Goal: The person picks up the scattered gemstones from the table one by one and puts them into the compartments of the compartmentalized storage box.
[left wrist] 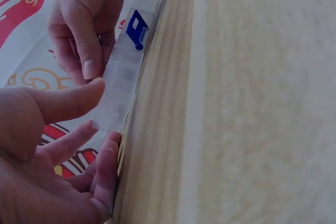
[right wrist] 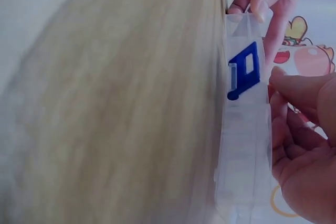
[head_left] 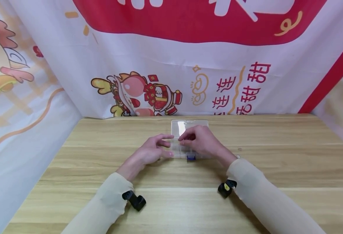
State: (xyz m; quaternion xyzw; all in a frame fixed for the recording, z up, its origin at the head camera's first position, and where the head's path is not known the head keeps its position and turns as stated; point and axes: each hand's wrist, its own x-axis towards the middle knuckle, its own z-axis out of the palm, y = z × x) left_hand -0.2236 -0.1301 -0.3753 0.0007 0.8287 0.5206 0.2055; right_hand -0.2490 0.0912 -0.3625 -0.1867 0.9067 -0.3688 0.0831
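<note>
A clear plastic compartment box with a blue latch on its front lies on the table, its transparent lid raised back. At the box's left end, my left hand holds the side between thumb and fingers; in the left wrist view its thumb reaches the top rim. Over the compartments, my right hand brings thumb and forefinger together. The right wrist view shows a small reddish bit at those fingertips, mostly hidden. What the compartments contain is too blurred to tell.
The box stands on a wooden table near its back edge. A printed white cloth hangs directly behind. A small clear piece lies right of the right wrist, and a small dark thing is beneath the left hand.
</note>
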